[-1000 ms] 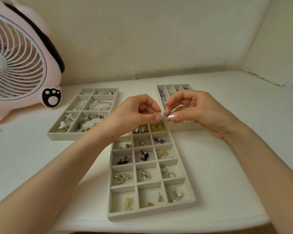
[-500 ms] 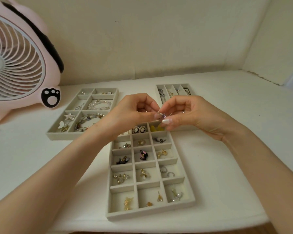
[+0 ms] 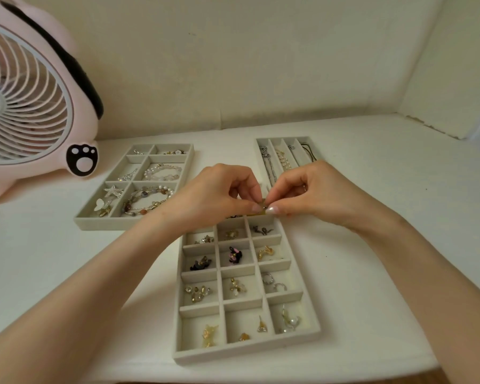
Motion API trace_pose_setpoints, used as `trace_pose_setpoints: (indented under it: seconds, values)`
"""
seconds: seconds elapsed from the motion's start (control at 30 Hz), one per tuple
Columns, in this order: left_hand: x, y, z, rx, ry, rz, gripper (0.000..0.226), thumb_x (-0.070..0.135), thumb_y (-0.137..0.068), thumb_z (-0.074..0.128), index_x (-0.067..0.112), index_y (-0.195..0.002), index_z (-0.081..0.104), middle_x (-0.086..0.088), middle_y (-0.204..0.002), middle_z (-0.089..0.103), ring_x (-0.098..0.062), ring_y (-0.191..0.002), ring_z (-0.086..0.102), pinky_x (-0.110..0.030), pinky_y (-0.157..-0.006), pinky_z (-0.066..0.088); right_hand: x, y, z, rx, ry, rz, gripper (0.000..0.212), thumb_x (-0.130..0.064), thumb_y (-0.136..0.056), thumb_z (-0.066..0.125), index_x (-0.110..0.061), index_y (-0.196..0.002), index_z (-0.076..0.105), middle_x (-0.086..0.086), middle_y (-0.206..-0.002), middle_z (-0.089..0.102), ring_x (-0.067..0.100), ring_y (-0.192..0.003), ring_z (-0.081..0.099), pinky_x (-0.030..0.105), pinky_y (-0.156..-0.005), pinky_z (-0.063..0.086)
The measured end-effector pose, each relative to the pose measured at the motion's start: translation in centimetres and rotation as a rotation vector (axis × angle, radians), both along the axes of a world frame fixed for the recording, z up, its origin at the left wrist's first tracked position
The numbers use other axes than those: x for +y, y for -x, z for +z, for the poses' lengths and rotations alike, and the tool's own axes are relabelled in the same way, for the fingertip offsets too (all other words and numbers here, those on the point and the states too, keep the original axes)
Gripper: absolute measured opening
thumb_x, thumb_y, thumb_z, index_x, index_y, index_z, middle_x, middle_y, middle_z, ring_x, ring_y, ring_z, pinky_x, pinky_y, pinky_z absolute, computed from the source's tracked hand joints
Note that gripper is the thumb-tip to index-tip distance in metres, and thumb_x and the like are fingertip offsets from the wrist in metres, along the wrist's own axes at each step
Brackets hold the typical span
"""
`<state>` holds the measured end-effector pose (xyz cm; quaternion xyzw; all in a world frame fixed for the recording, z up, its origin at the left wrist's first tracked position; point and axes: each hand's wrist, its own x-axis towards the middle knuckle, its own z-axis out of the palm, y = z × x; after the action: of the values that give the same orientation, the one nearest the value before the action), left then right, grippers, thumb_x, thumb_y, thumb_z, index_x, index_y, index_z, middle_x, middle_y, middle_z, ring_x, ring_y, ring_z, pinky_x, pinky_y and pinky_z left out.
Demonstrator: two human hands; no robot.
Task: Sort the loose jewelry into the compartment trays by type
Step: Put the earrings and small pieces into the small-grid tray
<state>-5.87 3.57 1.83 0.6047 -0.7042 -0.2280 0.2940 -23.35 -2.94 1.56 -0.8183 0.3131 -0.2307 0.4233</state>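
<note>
1. A small metallic piece of jewellery (image 3: 263,208) is pinched from both sides: by the thumb and forefinger tips of the left hand (image 3: 219,195) and by those of the right hand (image 3: 313,194). The other fingers of both hands are curled inward. The piece is too small for its type to be told.
2. The piece is held in the air just above the far right corner of the near grey felt tray of small square compartments (image 3: 244,353), which lies on the white table (image 3: 385,259).
3. Every visible compartment of the near tray is already loaded with earrings or small charms. Its far row is largely hidden by the hands, so a free compartment there cannot be confirmed.
4. The grey felt tray of larger compartments (image 3: 128,225), far left, is loaded with beaded bracelets and with star and butterfly pieces.
5. The grey felt tray of long narrow compartments (image 3: 262,140), far right, is loaded with chains, a pearl strand and a dark cord.
6. The sorting is judged to be nearly complete, as the pinched piece is the only item seen outside a tray. It has yet to be laid in a matching compartment, probably in the near tray.
7. A pink desk fan with a paw emblem (image 3: 39,106) stands at the far left and is not involved.
</note>
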Motion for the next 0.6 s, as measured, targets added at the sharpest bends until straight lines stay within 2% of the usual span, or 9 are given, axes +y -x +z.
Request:
trace_pose_setpoints:
  seconds: [0.17, 0.33, 0.6]
  values:
    - [0.07, 0.07, -0.09, -0.058, -0.001, -0.033, 0.011, 0.015, -0.074, 0.076, 0.019, -0.078, 0.066, 0.011, -0.061, 0.056, 0.004, -0.051, 0.045, -0.008, -0.051, 0.032, -0.28, -0.04, -0.39, 0.111, 0.136, 0.006, 0.016, -0.013, -0.069, 0.081, -0.027, -0.069, 0.073, -0.006, -0.069, 0.065, -0.001, -0.059, 0.052, 0.021, -0.061, 0.043]
    - [0.11, 0.18, -0.48, -0.089, -0.040, -0.068, 0.017, 0.017, -0.073, 0.078, 0.016, -0.084, 0.065, 0.002, -0.077, 0.068, 0.005, -0.057, 0.050, -0.009, -0.056, 0.037, -0.11, -0.20, -0.45, 0.168, 0.158, 0.055, 0.016, -0.015, -0.068, 0.083, -0.028, -0.068, 0.074, -0.011, -0.073, 0.055, -0.006, -0.061, 0.049, 0.011, -0.060, 0.034]
    - [0.39, 0.56, -0.41, -0.178, -0.060, -0.122, 0.018, 0.016, -0.075, 0.076, 0.019, -0.087, 0.064, 0.011, -0.077, 0.068, 0.005, -0.060, 0.051, -0.010, -0.058, 0.038, -0.19, -0.61, -0.99, 0.256, 0.171, 0.033, 0.020, -0.016, -0.067, 0.081, -0.033, -0.063, 0.072, -0.023, -0.059, 0.055, -0.005, -0.059, 0.050, 0.012, -0.057, 0.034]
